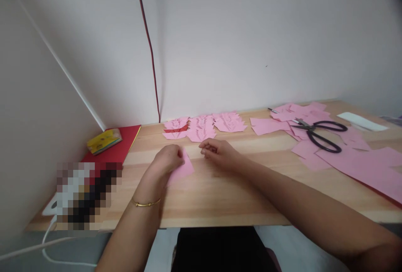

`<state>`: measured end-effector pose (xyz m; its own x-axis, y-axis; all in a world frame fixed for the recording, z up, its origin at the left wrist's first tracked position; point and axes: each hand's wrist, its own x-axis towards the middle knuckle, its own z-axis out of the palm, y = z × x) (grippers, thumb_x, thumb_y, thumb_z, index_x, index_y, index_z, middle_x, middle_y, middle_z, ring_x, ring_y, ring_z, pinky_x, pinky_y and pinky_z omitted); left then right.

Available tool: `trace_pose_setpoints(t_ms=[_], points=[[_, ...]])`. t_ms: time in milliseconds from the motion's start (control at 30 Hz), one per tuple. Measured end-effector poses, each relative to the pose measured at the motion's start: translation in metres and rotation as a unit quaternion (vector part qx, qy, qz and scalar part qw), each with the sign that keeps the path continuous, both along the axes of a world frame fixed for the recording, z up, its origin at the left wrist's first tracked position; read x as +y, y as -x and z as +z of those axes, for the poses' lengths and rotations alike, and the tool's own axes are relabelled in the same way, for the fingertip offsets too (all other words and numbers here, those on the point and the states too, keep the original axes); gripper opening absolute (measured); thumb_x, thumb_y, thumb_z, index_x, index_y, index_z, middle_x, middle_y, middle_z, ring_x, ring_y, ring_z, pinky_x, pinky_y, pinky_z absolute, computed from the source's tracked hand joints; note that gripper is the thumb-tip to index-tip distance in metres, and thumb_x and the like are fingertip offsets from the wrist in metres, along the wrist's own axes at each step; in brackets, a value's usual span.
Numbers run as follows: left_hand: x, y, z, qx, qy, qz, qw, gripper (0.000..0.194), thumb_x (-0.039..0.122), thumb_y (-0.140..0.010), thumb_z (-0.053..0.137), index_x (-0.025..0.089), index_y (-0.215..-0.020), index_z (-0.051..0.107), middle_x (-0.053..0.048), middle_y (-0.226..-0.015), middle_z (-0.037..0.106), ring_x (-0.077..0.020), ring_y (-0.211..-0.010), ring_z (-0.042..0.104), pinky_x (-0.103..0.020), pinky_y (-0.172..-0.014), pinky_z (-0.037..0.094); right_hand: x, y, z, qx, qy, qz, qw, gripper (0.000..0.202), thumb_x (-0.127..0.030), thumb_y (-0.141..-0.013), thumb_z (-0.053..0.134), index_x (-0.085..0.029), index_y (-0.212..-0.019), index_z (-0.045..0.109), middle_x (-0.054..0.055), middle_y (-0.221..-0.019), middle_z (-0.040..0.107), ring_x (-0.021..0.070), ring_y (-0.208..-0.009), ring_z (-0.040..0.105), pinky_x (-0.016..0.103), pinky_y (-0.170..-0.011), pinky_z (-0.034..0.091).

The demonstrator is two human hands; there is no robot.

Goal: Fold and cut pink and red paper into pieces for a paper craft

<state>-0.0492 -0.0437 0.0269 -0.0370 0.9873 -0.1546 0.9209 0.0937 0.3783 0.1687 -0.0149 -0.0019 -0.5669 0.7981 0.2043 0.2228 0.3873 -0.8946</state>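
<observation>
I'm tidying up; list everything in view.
Wooden tabletop: one, tan, centre
Walls: two, grey, behind, left
Hanging cable: one, maroon, back
Cord lengths: two, white, lower left
Flat sheet: one, red, left
Small packet: one, yellow, left
Pixelated items: uncountable, mixed, left
Spiky paper cutouts: several, pink, back
Flat strip: one, red, among cutouts
Loose paper pieces: many, mostly pink, right
Metal scissors: one, black, right
Thin tool: one, dark, right
Long strip: one, white, right
Fabric: one, black, bottom
Bangle: one, gold, left wrist
Left hand: one, holding pink paper, centre
Right hand: one, curled, centre
</observation>
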Motion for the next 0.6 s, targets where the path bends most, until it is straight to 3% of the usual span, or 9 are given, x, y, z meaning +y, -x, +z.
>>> trace_pose_setpoints(t_ms=[100, 267, 367, 433, 600], points=[[0.001, 0.000, 0.000, -0.016, -0.001, -0.004, 1.000, 0.009, 0.016, -0.056, 0.063, 0.018, -0.064, 0.059, -0.001, -0.063, 0.061, -0.0148, -0.059, 0.052, -0.025, -0.053, 0.032, -0.001, 0.007, 0.001, -0.025, -0.004, -0.002, 1.000, 0.018, -0.027, -0.084, 0.051, -0.019, -0.097, 0.060, 0.001, -0.079, 0.064, 0.0137, -0.073, 0.058, 0.027, -0.067, 0.045], [-0.003, -0.006, 0.005, 0.003, -0.027, 0.022, 0.999, 0.019, 0.014, -0.054, 0.067, 0.018, -0.071, 0.058, 0.000, -0.061, 0.059, -0.0143, -0.056, 0.052, -0.024, -0.052, 0.032, -0.012, 0.023, 0.008, -0.177, -0.062, 0.003, 0.982, 0.030, -0.027, -0.084, 0.053, -0.015, -0.110, 0.059, 0.011, -0.099, 0.065, 0.0202, -0.089, 0.060, 0.034, -0.079, 0.046], [-0.004, -0.005, 0.003, -0.053, -0.024, 0.059, 0.997, 0.027, 0.012, -0.057, 0.065, 0.019, -0.082, 0.056, 0.001, -0.058, 0.059, -0.0132, -0.051, 0.052, -0.023, -0.049, 0.034, -0.029, 0.026, 0.013, -0.210, -0.173, 0.082, 0.959, 0.041, -0.033, -0.086, 0.053, -0.018, -0.124, 0.054, 0.014, -0.125, 0.056, 0.0260, -0.113, 0.050, 0.041, -0.096, 0.038], [-0.004, -0.001, -0.001, -0.117, 0.010, 0.095, 0.988, 0.021, 0.013, -0.063, 0.062, 0.019, -0.081, 0.053, 0.002, -0.054, 0.057, -0.0129, -0.046, 0.052, -0.023, -0.047, 0.035, -0.043, 0.023, 0.014, -0.240, -0.236, 0.144, 0.931, 0.048, -0.042, -0.086, 0.053, -0.019, -0.129, 0.052, 0.013, -0.137, 0.047, 0.0304, -0.126, 0.039, 0.047, -0.104, 0.029], [0.000, 0.006, -0.008, -0.209, 0.058, 0.118, 0.969, 0.017, 0.024, -0.070, 0.065, 0.019, -0.071, 0.049, 0.002, -0.045, 0.054, -0.0135, -0.041, 0.052, -0.023, -0.044, 0.038, -0.087, -0.001, 0.012, -0.270, -0.263, 0.180, 0.909, 0.068, -0.063, -0.076, 0.056, -0.016, -0.126, 0.052, 0.014, -0.138, 0.047, 0.0356, -0.131, 0.030, 0.052, -0.108, 0.020]])
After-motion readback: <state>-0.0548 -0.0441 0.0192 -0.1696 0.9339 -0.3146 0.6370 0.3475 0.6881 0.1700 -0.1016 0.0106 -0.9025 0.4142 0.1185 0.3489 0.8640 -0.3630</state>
